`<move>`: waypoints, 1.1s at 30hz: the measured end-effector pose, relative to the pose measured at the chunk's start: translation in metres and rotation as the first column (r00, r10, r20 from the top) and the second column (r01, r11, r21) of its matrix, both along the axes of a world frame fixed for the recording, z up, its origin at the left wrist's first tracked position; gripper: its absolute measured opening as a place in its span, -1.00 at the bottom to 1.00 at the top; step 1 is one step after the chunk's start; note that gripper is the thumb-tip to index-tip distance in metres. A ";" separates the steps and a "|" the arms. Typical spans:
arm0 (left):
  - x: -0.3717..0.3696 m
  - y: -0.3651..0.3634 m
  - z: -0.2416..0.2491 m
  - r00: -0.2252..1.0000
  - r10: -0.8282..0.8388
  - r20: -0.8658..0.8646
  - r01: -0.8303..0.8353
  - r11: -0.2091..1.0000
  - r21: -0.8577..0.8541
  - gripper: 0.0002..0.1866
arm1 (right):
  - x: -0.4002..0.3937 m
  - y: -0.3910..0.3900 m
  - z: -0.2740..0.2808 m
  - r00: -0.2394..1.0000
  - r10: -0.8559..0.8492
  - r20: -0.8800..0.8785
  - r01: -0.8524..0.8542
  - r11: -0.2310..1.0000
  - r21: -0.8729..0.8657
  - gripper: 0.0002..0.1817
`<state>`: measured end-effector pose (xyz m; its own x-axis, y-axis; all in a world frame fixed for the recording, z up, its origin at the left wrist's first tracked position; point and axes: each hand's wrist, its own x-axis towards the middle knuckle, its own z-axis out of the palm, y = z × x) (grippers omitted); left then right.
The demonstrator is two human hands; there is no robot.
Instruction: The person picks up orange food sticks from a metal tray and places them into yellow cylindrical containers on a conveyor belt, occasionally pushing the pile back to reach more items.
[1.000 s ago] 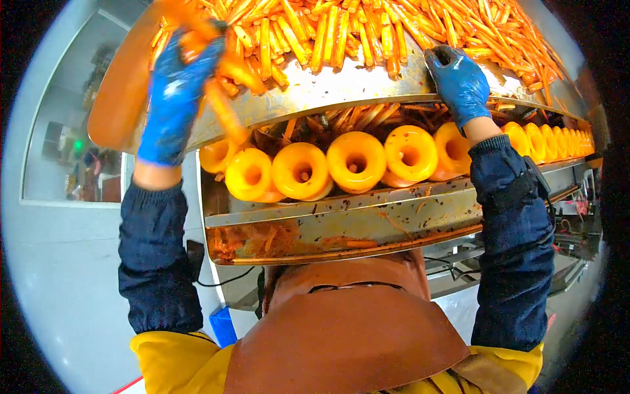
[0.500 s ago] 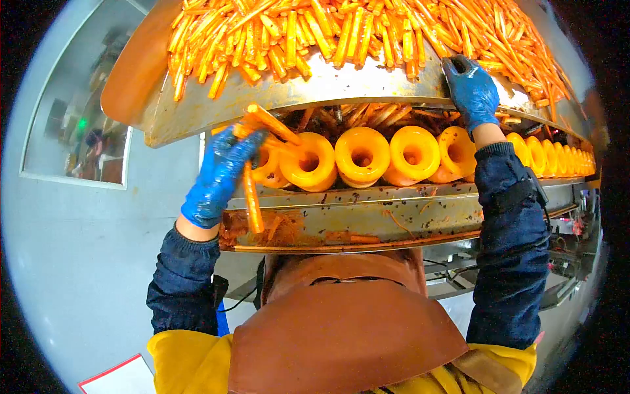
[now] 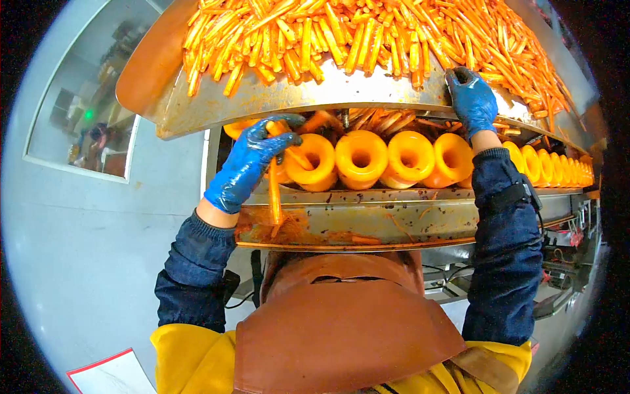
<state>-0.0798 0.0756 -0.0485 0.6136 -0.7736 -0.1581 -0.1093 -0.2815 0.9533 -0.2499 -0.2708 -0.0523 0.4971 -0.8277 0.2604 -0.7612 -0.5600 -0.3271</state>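
Note:
My left hand (image 3: pixel 246 161), in a blue glove, is closed on oily orange sticks at the left end of a row of yellow funnel-mouthed cups. One orange stick (image 3: pixel 299 156) slants into the mouth of a yellow cup (image 3: pixel 308 177); another orange stick (image 3: pixel 275 197) hangs down below my fingers. My right hand (image 3: pixel 472 102), also gloved in blue, rests with curled fingers on the front of the sloping metal tray (image 3: pixel 230 108), by the heaped sticks. Whether those curled fingers hold anything is hidden.
A big heap of orange sticks (image 3: pixel 367 36) covers the tray above the cups. More yellow cups (image 3: pixel 545 161) run off to the right. Below them, a stained metal trough (image 3: pixel 420 220) holds scraps. My brown apron (image 3: pixel 348 328) is close to the trough. A window (image 3: pixel 85 111) is at left.
My left hand has shifted slightly right and turned. The stick it held raised now points down into a cup mouth. My right hand stays on the tray; the view has moved a little.

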 end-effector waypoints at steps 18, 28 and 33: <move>-0.020 -0.066 -0.007 0.815 0.392 0.427 -0.113 0.829 -0.547 -0.75 | -0.001 0.003 0.000 1.000 -0.023 0.012 0.023 1.000 -0.013 -0.54; 0.067 -0.109 0.036 0.014 -0.164 0.986 0.142 0.977 0.160 -0.70 | -0.002 0.002 0.000 0.999 -0.006 0.051 0.007 1.000 -0.021 -0.55; 0.110 -0.143 0.030 -0.236 -0.543 0.806 0.179 0.791 0.585 -0.65 | 0.001 -0.004 -0.004 0.998 -0.030 0.048 0.031 0.999 -0.021 -0.55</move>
